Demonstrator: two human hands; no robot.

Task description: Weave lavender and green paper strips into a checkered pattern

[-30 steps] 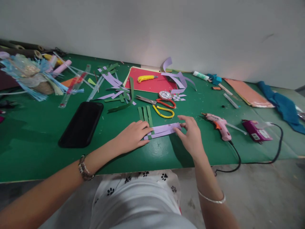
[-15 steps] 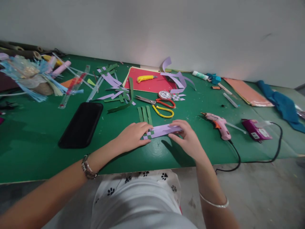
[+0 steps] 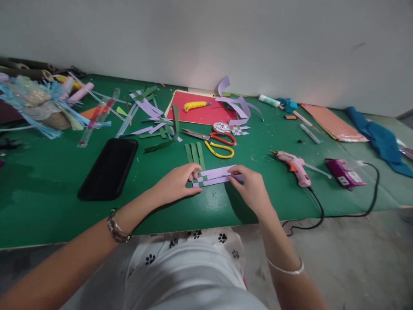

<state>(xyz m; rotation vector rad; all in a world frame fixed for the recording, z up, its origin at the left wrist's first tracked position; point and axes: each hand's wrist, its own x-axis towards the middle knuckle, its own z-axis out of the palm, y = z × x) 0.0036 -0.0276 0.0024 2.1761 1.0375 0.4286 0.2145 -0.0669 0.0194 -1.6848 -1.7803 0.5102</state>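
Between my hands lies a piece of woven paper strips (image 3: 214,174), purple lengthwise with green crossing at its left end in a checkered patch. My left hand (image 3: 176,181) grips that checkered end, thumb along the lower edge and fingers at the upper one. With thumb and fingertips, my right hand (image 3: 247,186) pinches a purple strip toward the right end. Loose green paper strips (image 3: 195,155) stick out just above the woven end, partly behind my left fingers. Scissors (image 3: 211,140) with one red and one yellow handle rest beyond them.
A black phone (image 3: 109,170) lies left of my hands. On the right are a pink glue gun (image 3: 295,167) and its cord, beside a purple box (image 3: 345,173). Farther back, a yellow cutter (image 3: 195,106) sits on red paper (image 3: 206,116), near scattered purple strips (image 3: 148,107).
My right hand has shifted slightly left along the strips, its fingers now closed in a pinch. The purple strips show more plainly, with a gap between them. My left hand stays at the woven end.
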